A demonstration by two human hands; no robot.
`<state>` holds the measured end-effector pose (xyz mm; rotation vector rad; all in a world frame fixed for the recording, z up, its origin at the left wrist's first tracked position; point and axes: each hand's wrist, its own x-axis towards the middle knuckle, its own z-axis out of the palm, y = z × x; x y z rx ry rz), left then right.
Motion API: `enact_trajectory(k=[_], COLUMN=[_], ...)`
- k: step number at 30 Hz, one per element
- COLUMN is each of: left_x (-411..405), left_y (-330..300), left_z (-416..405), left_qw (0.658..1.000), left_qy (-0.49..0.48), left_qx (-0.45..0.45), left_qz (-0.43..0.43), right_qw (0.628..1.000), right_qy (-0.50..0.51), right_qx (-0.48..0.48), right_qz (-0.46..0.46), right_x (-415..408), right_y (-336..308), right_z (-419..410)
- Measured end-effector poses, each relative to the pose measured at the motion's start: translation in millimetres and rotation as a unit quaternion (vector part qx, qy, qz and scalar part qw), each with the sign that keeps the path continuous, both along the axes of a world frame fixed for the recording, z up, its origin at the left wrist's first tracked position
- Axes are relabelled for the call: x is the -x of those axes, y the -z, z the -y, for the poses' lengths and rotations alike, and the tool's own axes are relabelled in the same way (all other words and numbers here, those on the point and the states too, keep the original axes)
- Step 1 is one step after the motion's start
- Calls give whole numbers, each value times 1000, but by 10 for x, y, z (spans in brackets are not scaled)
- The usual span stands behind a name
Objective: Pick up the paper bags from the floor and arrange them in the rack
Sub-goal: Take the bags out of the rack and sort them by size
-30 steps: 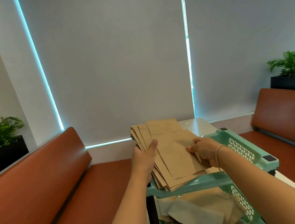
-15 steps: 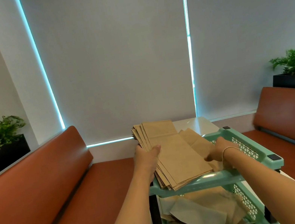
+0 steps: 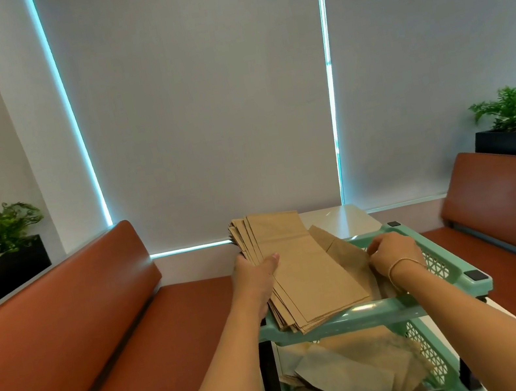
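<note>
Brown paper, lower shelf (image 3: 347,376): loose paper bags lie in disorder inside the lower tier of the mint-green rack (image 3: 373,311).
Stack of paper bags (image 3: 304,270): it rests on the top tier, its near end over the front rim and its far end beyond the rack.
Left hand (image 3: 256,280): it grips the left edge of the stack, thumb on top.
Right hand (image 3: 394,252): fingers curled, pinching the edge of a single bag (image 3: 345,249) lying in the top tier beside the stack.
Table (image 3: 340,220): white, behind the rack.
Benches (image 3: 67,332): red-brown, on both sides.
</note>
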<state>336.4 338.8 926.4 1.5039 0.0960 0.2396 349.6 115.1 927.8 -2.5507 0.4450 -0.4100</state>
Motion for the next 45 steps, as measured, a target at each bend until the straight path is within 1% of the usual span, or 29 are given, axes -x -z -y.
enact_trajectory(k=[2, 5, 9, 10, 12, 14, 16, 17, 18, 19, 22, 26, 29, 33, 36, 38, 40, 43, 44, 45], left_x=[13, 27, 39, 41, 43, 45, 42, 43, 46, 52, 86, 121, 123, 135, 148, 148, 137, 169, 178, 183], left_y=[-8, -20, -33, -34, -33, -32, -35, -41, -49, -59, -92, -124, -141, -181, -225, -274, -347, -494, -523, -536], left_z=[0, 3, 13, 13, 8, 1, 3, 10, 17, 24, 36, 45, 52, 72, 113, 141, 166, 242, 281, 323], left_qw=[1000, 1000, 1000, 1000, 1000, 1000, 1000, 1000, 1000, 1000, 999, 999, 999, 999, 998, 997, 994, 976, 966, 955], left_qy=[0, 0, -4, -4, -4, -3, -5, -7, -12, -18, -24, -30, -38, -22, -24, -39, -60, -97, -101, -100], left_qx=[1, -1, 2, 0, -4, -4, -6, -8, -12, -18, -20, -9, -8, 1, 2, 5, 45, 169, 220, 266], left_qz=[-2, -3, -2, 0, 0, -1, 0, 0, 1, 1, 8, 20, 33, 42, 54, 67, 80, 96, 89, 80], right_qw=[1000, 997, 977, 964, 927, 883, 817, 789, 777, 779, 800, 850, 873, 911, 921, 910, 882, 837, 814, 778], right_qy=[-7, -12, 10, 18, 47, 72, 28, -4, -33, -53, -81, -86, -83, -98, -114, -119, -123, -130, -146, -169], right_qx=[-11, -73, -164, -201, -283, -372, -504, -554, -581, -590, -579, -517, -480, -400, -371, -395, -454, -530, -561, -604], right_qz=[8, 36, 140, 175, 242, 276, 279, 265, 240, 208, 130, 52, 35, 15, 25, 39, 42, -22, -40, -44], right_x=[2, -5, 2, 10, 27, 36, 42, 57, 77, 103, 206, 307, 343, 367, 368, 393, 426, 517, 549, 570], right_y=[-13, -77, -255, -312, -430, -528, -561, -564, -556, -535, -428, -293, -254, -255, -262, -289, -317, -339, -328, -314], right_z=[-6, -1, 66, 94, 164, 219, 205, 168, 116, 51, -130, -222, -234, -293, -376, -390, -329, -206, -188, -188])
